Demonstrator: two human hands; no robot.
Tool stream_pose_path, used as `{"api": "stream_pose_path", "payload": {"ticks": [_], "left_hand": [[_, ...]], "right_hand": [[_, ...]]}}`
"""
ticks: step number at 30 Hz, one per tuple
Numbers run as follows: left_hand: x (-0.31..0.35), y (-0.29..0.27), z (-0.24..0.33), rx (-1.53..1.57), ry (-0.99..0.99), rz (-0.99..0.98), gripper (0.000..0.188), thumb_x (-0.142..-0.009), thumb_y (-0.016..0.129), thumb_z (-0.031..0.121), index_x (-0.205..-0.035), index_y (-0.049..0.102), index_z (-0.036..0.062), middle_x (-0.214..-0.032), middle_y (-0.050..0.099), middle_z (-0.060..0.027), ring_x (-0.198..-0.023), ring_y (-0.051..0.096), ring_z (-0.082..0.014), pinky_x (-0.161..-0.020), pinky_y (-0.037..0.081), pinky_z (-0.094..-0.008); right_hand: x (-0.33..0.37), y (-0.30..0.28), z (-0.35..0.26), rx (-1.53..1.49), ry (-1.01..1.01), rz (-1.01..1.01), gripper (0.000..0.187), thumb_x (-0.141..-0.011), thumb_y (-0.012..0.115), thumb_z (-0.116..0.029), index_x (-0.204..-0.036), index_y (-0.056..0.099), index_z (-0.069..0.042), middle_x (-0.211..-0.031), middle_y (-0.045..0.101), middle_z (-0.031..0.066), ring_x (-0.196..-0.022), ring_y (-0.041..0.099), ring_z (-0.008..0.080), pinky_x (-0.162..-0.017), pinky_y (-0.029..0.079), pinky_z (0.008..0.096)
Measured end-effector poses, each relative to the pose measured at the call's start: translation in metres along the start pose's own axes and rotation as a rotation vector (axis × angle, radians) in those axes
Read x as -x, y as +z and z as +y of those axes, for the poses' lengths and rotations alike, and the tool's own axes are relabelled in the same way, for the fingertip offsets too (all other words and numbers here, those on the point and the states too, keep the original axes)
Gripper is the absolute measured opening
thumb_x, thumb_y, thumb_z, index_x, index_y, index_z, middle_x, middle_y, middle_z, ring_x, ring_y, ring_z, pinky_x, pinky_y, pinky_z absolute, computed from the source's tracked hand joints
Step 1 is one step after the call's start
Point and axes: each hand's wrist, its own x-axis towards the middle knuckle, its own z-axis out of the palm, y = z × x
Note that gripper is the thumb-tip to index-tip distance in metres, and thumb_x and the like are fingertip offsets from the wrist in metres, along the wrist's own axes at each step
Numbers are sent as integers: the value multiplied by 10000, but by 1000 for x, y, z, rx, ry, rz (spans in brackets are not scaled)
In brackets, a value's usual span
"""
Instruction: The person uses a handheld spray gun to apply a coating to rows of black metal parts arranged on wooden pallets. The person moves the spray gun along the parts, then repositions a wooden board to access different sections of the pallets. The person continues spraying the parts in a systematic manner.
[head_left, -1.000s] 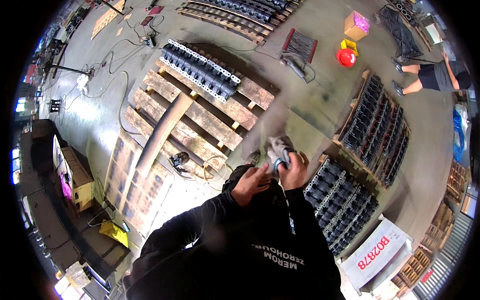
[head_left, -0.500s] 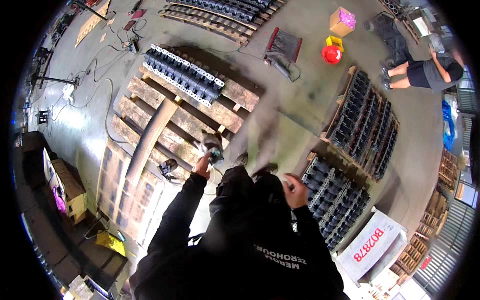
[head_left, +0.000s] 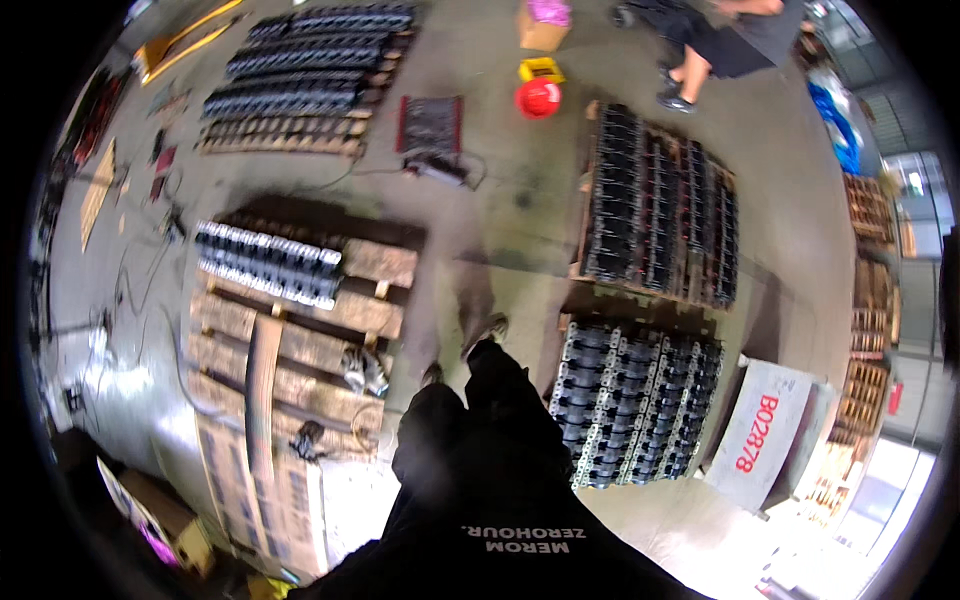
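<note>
Neither my left hand nor my right hand shows; my dark-sleeved arms blend into my black clothing (head_left: 480,470) at the lower edge. Just left of my legs, a hand-held power tool (head_left: 364,370) lies on the right side of a wooden pallet (head_left: 375,317). A small dark object (head_left: 307,440), too blurred to name, rests lower on the same pallet. Across its far end lies a black track chain (head_left: 270,262) with pale metal edges. To my right, several similar black track chains (head_left: 635,400) lie side by side.
Further right stands a grey box-like block (head_left: 762,420). Another loaded pallet (head_left: 660,205) is beyond the chains. A red bucket (head_left: 538,98) and yellow crate (head_left: 541,69) stand ahead. A person (head_left: 740,40) is at the upper right. Cables (head_left: 140,300) trail over the floor at left.
My left hand was at the power tool and has left it; the tool lies on the pallet. Both hands have gone out of view. My view has turned, and the scene has shifted left.
</note>
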Motion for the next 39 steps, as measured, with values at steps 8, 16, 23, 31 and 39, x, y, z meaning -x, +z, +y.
{"api": "stream_pose_path", "payload": {"ticks": [8, 16, 23, 31, 39], "left_hand": [[43, -18, 99, -244, 42, -157, 389, -840, 655, 314, -1137, 618, 66, -1004, 685, -154, -897, 659, -320, -778, 532, -394], [77, -83, 427, -58, 650, -34, 322, -869, 680, 159, -1148, 593, 24, -1040, 669, -118, -966, 655, -205, -812, 535, -337], [21, -73, 673, -323, 924, -616, 258, -884, 693, 146, -1135, 687, 91, -1082, 615, -89, -987, 618, -202, -858, 521, -303], [-40, -104, 807, -461, 880, -743, 197, -905, 654, 176, -1067, 706, 77, -979, 643, -89, -879, 654, -218, -781, 532, -306], [-108, -98, 885, -563, 921, -799, 305, -904, 644, 304, -1083, 695, 63, -1038, 693, -135, -995, 657, -280, -868, 513, -360]], "right_hand": [[-37, -36, -82, -213, -86, 101, 241, -880, 657, -253, -1036, 661, -68, -987, 676, 170, -932, 663, 295, -812, 524, 373], [-72, -62, -206, -223, -255, 152, 296, -867, 679, -275, -1096, 650, -90, -1029, 669, 176, -962, 661, 288, -827, 529, 376], [-150, -119, -438, -165, -572, -152, 220, -918, 645, -211, -1084, 703, -78, -1124, 681, 78, -1012, 660, 183, -870, 523, 316], [-197, -122, -577, -244, -466, -311, 260, -912, 652, -139, -1161, 668, -63, -1117, 668, 78, -1056, 641, 180, -915, 515, 314], [-295, -126, -664, 11, -822, -377, 260, -838, 738, -179, -1088, 710, -113, -1164, 632, 105, -1113, 592, 216, -935, 492, 327]]}}
